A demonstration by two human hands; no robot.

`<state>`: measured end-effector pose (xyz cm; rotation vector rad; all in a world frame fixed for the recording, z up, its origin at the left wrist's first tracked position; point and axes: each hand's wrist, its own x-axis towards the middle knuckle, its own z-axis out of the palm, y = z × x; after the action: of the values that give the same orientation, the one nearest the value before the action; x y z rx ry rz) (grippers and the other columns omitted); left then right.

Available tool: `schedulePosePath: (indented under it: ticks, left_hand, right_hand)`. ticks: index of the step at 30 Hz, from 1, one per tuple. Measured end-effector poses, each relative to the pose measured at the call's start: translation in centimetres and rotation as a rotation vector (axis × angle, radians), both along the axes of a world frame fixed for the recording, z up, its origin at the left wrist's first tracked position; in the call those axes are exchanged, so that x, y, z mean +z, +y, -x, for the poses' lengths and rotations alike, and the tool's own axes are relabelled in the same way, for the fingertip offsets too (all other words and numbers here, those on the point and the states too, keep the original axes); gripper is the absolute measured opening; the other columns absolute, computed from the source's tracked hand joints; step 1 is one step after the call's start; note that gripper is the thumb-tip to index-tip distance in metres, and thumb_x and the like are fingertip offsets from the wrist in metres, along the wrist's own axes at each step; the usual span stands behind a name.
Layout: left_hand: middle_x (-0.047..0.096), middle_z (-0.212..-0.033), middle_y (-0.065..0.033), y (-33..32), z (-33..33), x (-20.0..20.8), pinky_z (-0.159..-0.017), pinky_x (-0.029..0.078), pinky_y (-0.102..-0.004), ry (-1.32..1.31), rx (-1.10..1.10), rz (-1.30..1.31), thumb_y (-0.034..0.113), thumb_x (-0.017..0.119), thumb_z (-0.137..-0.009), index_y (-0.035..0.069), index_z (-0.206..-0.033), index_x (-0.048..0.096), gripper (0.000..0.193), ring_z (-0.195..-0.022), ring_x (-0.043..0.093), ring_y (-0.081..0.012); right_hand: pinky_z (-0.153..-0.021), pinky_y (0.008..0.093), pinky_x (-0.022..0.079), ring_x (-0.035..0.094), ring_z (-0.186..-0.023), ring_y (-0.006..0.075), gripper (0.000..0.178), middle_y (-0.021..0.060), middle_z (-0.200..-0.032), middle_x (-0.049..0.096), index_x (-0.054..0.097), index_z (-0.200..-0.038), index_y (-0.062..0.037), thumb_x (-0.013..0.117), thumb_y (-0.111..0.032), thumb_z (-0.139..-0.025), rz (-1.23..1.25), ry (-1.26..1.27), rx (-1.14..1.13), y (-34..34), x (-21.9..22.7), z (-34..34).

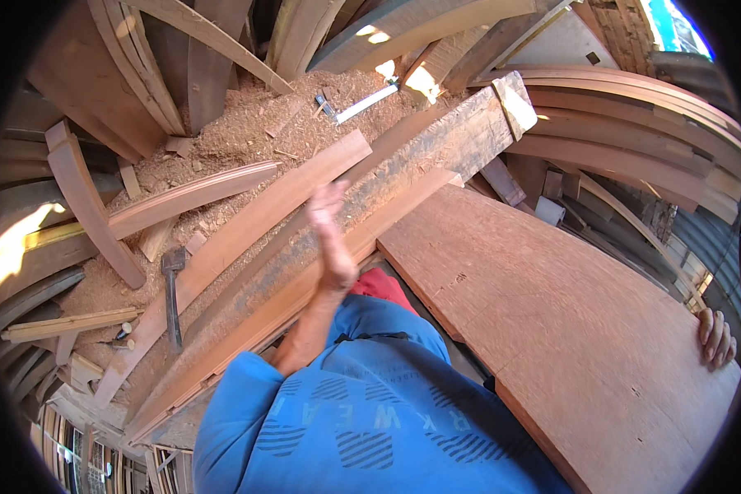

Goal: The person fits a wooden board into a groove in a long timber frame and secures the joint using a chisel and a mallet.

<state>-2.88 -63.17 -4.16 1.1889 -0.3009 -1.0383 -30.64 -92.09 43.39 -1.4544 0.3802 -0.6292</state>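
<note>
A wide reddish-brown wooden board slants across the right side, close against my body. My right hand grips its right edge, fingers curled over the face; thumb and arm are out of sight. My left hand is raised over a long, stained timber beam, open, its fingers stretched out and slightly blurred, with nothing in it. Along the beam's near side lies a grooved strip of wood. Beyond the beam is a long plank, and a hammer with a dark head lies across it.
Sawdust and shavings cover the ground beyond the plank. A metal square lies there. Curved wooden pieces crowd the left, and more lean at the back. Stacked curved boards fill the far right.
</note>
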Motion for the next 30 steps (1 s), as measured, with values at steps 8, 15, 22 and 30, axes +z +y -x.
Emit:
schedulePosePath:
  ticks: [8, 15, 22, 30]
  left_hand:
    - [0.024, -0.162, -0.0253, -2.6, 4.0, 0.6, -0.125, 0.011, -0.0408, -0.021, -0.145, 0.181, 0.044, 0.031, -0.107, -0.010, -0.154, 0.021, 0.072, -0.153, 0.020, -0.0315]
    - [0.042, -0.155, -0.0227, -5.9, -1.6, -5.8, -0.123, 0.023, -0.0398, 0.125, -0.544, 0.012, 0.046, 0.027, -0.108, -0.009, -0.148, 0.041, 0.069, -0.145, 0.038, -0.0293]
    - [0.047, -0.150, -0.0259, -9.5, 3.8, -4.7, -0.121, 0.030, -0.0376, -0.410, -0.958, -0.009, 0.045, 0.035, -0.108, -0.007, -0.145, 0.046, 0.065, -0.141, 0.044, -0.0357]
    - [0.055, -0.144, -0.0219, -2.2, -1.5, -3.6, -0.117, 0.037, -0.0411, -0.235, -0.961, 0.171, 0.007, 0.056, -0.080, -0.002, -0.142, 0.052, 0.063, -0.133, 0.053, -0.0367]
  right_hand:
    - [-0.088, 0.0349, 0.043, 0.062, -0.097, 0.0179, 0.040, 0.0018, -0.105, 0.073, 0.070, -0.113, -0.0129, 0.035, -0.031, -0.109, 0.006, -0.009, 0.017, 0.0, 0.4, 0.1]
    - [-0.088, 0.0354, 0.043, 0.062, -0.098, 0.0183, 0.040, 0.0023, -0.106, 0.073, 0.070, -0.115, -0.0128, 0.035, -0.031, -0.109, 0.019, -0.005, 0.002, 0.9, 0.4, 1.4]
    - [-0.088, 0.0358, 0.044, 0.062, -0.098, 0.0188, 0.040, 0.0028, -0.107, 0.073, 0.069, -0.116, -0.0127, 0.034, -0.031, -0.109, 0.021, -0.019, 0.055, 0.7, 0.3, 1.0]
    - [-0.089, 0.0363, 0.044, 0.062, -0.099, 0.0193, 0.040, 0.0033, -0.108, 0.073, 0.069, -0.118, -0.0126, 0.034, -0.030, -0.109, -0.009, -0.062, 0.214, -1.5, -1.2, 0.9]
